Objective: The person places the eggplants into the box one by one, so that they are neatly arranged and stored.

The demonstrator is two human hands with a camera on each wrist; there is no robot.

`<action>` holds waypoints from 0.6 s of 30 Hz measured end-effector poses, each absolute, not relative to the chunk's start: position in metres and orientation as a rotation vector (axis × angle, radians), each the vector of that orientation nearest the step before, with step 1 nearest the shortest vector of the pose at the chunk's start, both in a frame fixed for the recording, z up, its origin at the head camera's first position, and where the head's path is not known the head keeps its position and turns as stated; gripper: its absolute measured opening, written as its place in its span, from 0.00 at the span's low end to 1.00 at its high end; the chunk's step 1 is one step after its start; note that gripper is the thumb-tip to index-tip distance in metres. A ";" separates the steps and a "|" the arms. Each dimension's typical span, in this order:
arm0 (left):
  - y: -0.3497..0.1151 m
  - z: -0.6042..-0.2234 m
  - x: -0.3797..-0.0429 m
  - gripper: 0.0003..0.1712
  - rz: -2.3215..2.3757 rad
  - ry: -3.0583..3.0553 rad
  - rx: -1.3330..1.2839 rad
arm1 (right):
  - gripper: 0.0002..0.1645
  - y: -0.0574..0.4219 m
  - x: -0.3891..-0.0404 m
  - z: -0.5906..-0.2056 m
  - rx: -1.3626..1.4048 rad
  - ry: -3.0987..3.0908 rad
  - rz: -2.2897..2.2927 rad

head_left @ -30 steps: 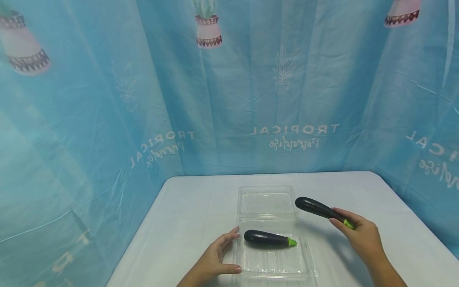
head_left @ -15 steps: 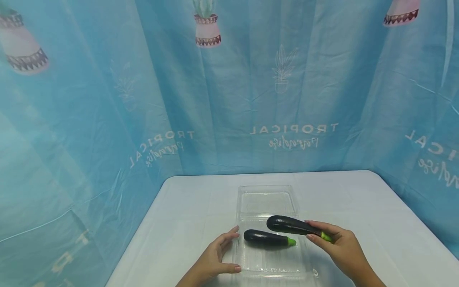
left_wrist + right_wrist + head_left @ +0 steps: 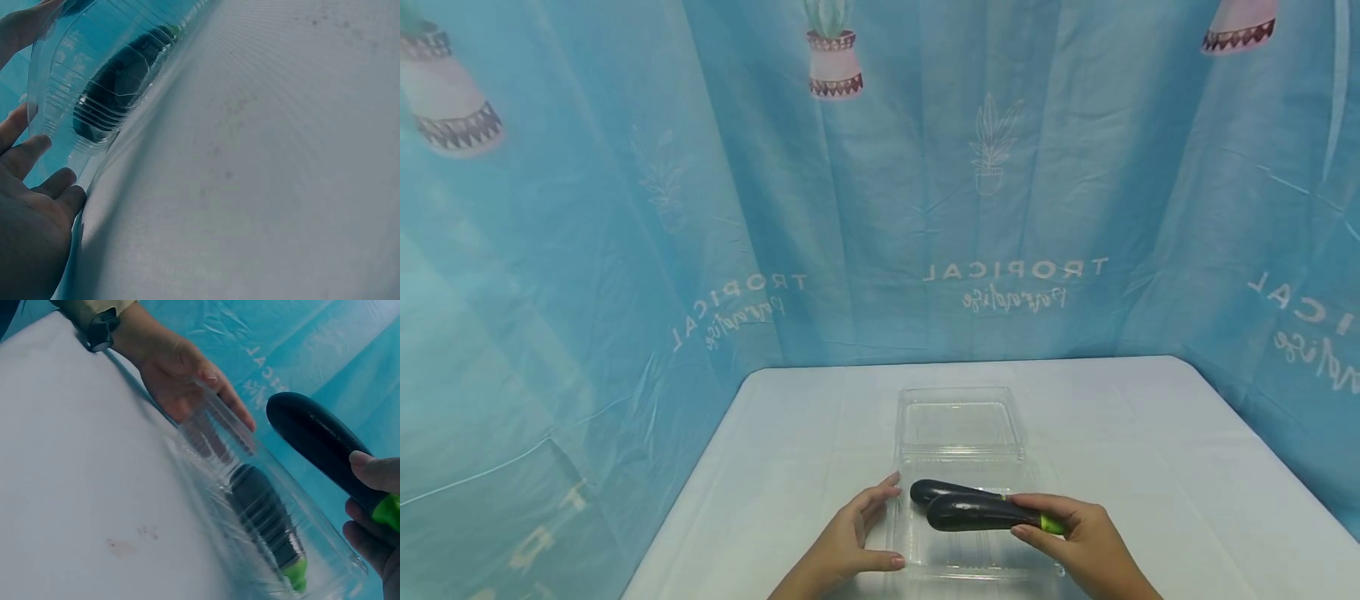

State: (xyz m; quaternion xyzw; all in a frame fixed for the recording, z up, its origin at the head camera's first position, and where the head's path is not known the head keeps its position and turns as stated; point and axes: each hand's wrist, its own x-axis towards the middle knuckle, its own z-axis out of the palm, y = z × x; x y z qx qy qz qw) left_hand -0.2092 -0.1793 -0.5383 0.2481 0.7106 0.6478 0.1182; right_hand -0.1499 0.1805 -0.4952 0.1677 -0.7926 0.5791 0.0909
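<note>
My right hand (image 3: 1086,537) pinches a dark eggplant (image 3: 973,513) near its green stem end, thumb on the near side and fingers behind. In the right wrist view this eggplant (image 3: 319,437) is raised above a clear plastic clamshell box (image 3: 925,554). A second eggplant (image 3: 925,490) lies in the box's base, partly hidden behind the held one in the head view. Through the clear wall, the left wrist view shows the lying eggplant (image 3: 119,84). My left hand (image 3: 853,533) touches the box's left side with thumb and fingers spread apart.
The box's hinged lid (image 3: 958,421) lies folded back, away from me. Both parts rest on a white-covered table (image 3: 805,433). A blue printed curtain (image 3: 880,208) hangs behind the table and along its sides.
My right hand has carried its eggplant left and toward me, from right of the box to over its base. The left hand and the lying eggplant have stayed put.
</note>
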 end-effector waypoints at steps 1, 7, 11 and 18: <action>-0.179 -0.538 -0.209 0.49 1.893 2.081 0.722 | 0.20 0.180 -0.150 -0.496 0.509 -2.359 1.744; -0.179 -0.537 -0.208 0.50 1.896 2.071 0.724 | 0.20 0.178 -0.151 -0.501 0.606 -2.390 1.635; -0.179 -0.536 -0.207 0.50 1.890 2.075 0.707 | 0.19 0.176 -0.153 -0.504 0.705 -2.371 1.503; -0.179 -0.536 -0.207 0.50 1.857 2.091 0.657 | 0.19 0.174 -0.156 -0.504 0.864 -2.354 1.394</action>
